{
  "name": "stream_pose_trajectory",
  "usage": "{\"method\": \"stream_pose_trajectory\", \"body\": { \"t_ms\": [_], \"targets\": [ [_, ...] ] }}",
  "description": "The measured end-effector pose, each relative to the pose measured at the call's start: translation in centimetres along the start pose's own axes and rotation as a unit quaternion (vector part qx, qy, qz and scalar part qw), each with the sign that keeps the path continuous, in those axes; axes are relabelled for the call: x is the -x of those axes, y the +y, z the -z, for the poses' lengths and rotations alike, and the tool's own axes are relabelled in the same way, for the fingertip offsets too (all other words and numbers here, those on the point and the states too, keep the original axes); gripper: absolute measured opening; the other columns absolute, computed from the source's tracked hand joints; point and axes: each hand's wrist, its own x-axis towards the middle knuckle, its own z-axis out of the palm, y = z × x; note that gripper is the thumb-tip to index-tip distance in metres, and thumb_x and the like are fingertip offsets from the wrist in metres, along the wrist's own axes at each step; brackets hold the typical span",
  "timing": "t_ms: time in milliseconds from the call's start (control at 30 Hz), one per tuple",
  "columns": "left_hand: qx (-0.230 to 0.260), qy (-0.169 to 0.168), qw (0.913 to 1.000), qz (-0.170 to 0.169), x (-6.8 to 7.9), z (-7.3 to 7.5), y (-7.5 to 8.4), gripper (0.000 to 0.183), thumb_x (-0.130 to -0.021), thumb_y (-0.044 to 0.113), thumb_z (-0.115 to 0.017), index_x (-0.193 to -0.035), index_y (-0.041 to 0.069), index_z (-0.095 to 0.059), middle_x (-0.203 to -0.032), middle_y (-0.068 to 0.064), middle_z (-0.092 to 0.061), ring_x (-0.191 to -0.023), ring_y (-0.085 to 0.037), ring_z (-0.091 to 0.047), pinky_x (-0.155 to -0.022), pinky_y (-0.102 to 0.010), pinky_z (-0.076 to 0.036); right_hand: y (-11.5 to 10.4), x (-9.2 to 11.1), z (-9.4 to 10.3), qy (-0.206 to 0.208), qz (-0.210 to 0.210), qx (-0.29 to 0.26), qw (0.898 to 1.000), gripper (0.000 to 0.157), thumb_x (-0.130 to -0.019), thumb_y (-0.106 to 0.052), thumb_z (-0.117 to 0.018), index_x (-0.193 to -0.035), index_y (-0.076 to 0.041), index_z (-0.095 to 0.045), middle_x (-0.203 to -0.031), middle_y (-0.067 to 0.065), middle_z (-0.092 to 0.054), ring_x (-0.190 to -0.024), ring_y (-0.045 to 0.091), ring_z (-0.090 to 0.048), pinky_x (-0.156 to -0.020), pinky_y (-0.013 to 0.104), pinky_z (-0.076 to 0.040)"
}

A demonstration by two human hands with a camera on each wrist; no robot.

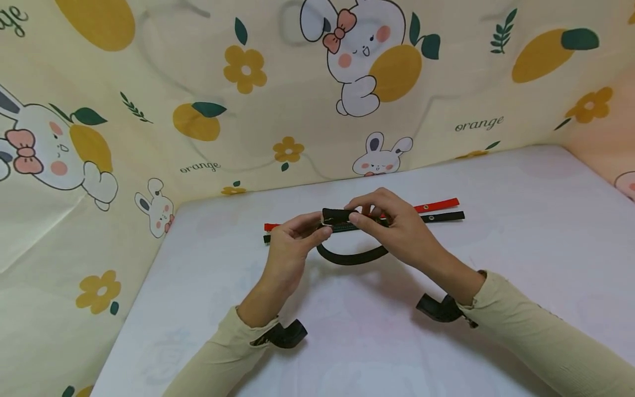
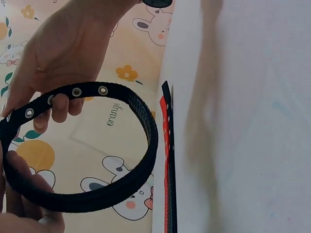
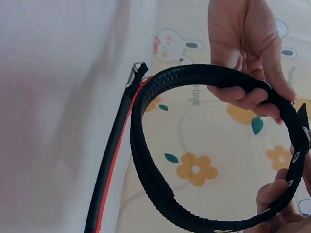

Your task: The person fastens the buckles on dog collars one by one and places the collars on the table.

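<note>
A black collar [image 1: 353, 258] with metal eyelets is bent into a loop and held up above the table by both hands. My left hand [image 1: 292, 248] pinches one end of it between thumb and fingers. My right hand [image 1: 399, 223] grips the band near the other end, fingers curled round it. In the left wrist view the eyelets of the collar [image 2: 103, 91] show along the band near the right hand [image 2: 63, 53]. The right wrist view shows the overlapping ends of the collar [image 3: 296, 131] between the hands; the buckle is not clearly visible.
Behind the hands, a red strap [image 1: 439, 205] and a black strap [image 1: 448, 216] with eyelets lie side by side on the white table [image 1: 347, 342]. A patterned cloth [image 1: 278, 110] with rabbits and oranges stands along the table's back and left sides.
</note>
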Motion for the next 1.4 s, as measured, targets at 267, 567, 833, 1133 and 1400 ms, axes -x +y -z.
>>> {"method": "stream_pose_trajectory", "body": {
  "t_ms": [267,567,833,1133,1400],
  "targets": [
    [-0.004,-0.015,0.9994,-0.032,-0.11,-0.31,0.03,0.033,-0.085,-0.001,-0.075,-0.117,-0.003,-0.07,-0.097,0.004,-0.076,-0.095,-0.014,-0.068,-0.086,-0.027,-0.054,-0.13,-0.08,-0.13,0.025,-0.014,0.011,1.0,0.015,-0.093,-0.041,-0.069,-0.105,-0.033,-0.071,-0.103,-0.003,-0.055,-0.098,0.015,-0.051,-0.078,0.035,-0.044],
    [-0.008,-0.013,0.9996,-0.024,0.37,-0.22,-0.06,0.033,-0.084,-0.001,-0.076,-0.117,-0.002,-0.071,-0.1,0.0,-0.077,-0.096,-0.015,-0.07,-0.088,-0.027,-0.055,0.18,0.14,-0.62,0.009,-0.002,-0.045,0.999,0.019,-0.092,-0.031,-0.072,-0.111,-0.032,-0.075,-0.095,0.0,-0.05,-0.091,0.017,-0.047,-0.072,0.027,-0.041],
    [0.0,-0.015,0.9994,-0.031,0.51,-0.24,-0.17,0.032,-0.084,-0.002,-0.076,-0.116,-0.003,-0.071,-0.095,0.005,-0.077,-0.095,-0.014,-0.069,-0.087,-0.025,-0.055,0.18,0.24,-0.55,0.018,-0.006,-0.05,0.999,0.014,-0.09,-0.027,-0.074,-0.104,-0.028,-0.077,-0.094,0.001,-0.048,-0.089,0.019,-0.047,-0.07,0.025,-0.042],
    [0.01,-0.008,0.9993,-0.036,0.46,-0.32,-0.21,0.033,-0.084,-0.002,-0.075,-0.116,-0.003,-0.071,-0.099,0.003,-0.077,-0.097,-0.015,-0.07,-0.089,-0.027,-0.056,0.04,0.21,-0.36,0.018,-0.011,-0.02,1.0,0.016,-0.09,-0.032,-0.074,-0.106,-0.031,-0.075,-0.093,0.001,-0.049,-0.088,0.017,-0.046,-0.069,0.027,-0.04],
    [0.009,-0.011,0.9988,-0.048,0.32,-0.26,-0.39,0.033,-0.084,0.001,-0.076,-0.116,-0.002,-0.072,-0.099,0.004,-0.077,-0.098,-0.015,-0.069,-0.089,-0.027,-0.055,0.08,0.03,-0.07,0.02,-0.017,-0.001,1.0,0.019,-0.089,-0.034,-0.075,-0.106,-0.027,-0.072,-0.095,-0.001,-0.055,-0.093,0.015,-0.048,-0.075,0.03,-0.041]
  ]
}}
